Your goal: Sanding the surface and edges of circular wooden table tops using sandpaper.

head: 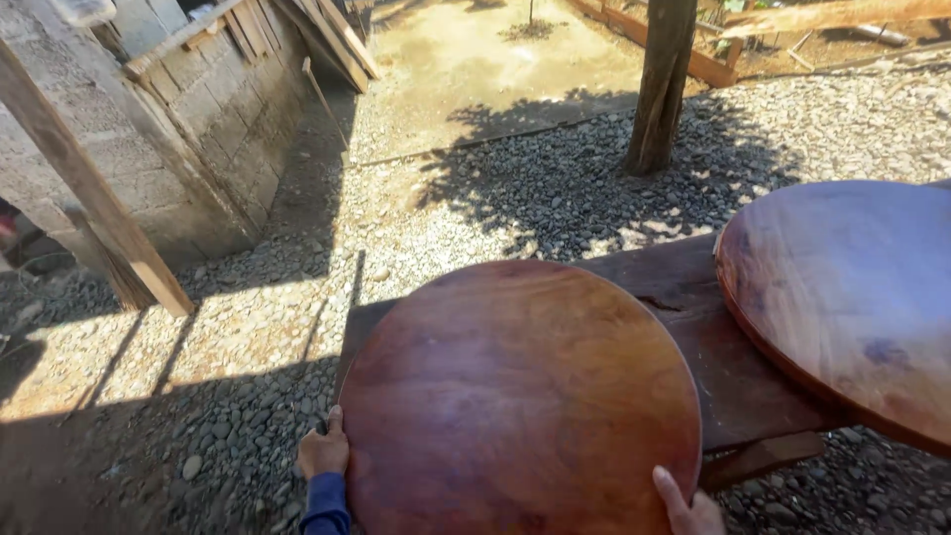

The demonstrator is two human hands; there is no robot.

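Both hands grip one round wooden disc (pixel 520 396), the left hand (pixel 323 454) on its left edge and the right hand (pixel 688 510) at its lower right, the disc partly over the worktop (pixel 693 297) beside a second disc (pixel 852 297) already resting there.

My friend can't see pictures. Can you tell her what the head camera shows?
Two hands, left hand and right hand, hold a round wooden board by its edges over a dark wooden bench. A second round board lies at right, with gravel below.
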